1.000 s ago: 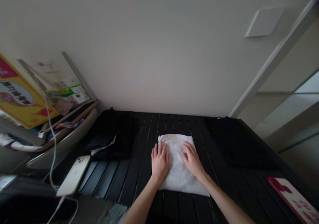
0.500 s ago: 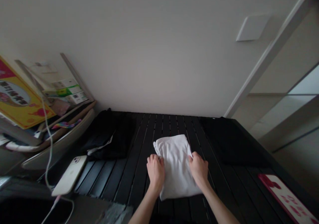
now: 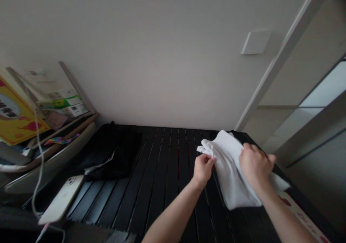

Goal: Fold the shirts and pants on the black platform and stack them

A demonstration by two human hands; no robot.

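A folded white cloth hangs between my hands over the right part of the black slatted table. My left hand pinches its left edge near a bunched corner. On its right side my right hand is closed on the cloth, fingers curled round the edge. The cloth covers most of a dark folded cloth at the right end of the table.
A black folded garment lies at the table's left. Near it are a white phone with a cable and a basket holding boxes. A red and white item is at the right edge. A wall stands behind.
Both hands have moved right with the white cloth, from the middle of the table to above the dark cloth. The cloth is now lifted and creased. The view has shifted slightly.
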